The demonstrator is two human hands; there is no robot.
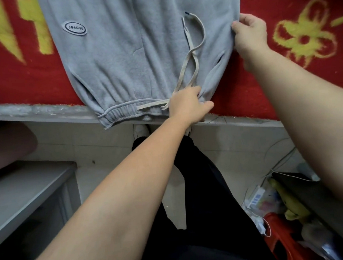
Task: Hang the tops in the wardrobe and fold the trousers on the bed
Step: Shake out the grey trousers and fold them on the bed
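Note:
Grey sweat trousers [121, 58] lie flat on the bed's red blanket [21, 79], waistband toward me and hanging slightly over the bed edge. A beige drawstring [193, 47] loops across the fabric, and an oval logo patch [73, 28] sits at the upper left. My left hand [187, 105] grips the waistband at its right end, fingers curled into the cloth. My right hand [249, 33] pinches the trousers' right side seam further up the bed.
The bed's grey frame edge [33, 113] runs across the view. Below are a tiled floor, my black-trousered legs [195, 189], a grey shelf unit [25, 197] at left, and clutter with cables and a red stool [279, 238] at right.

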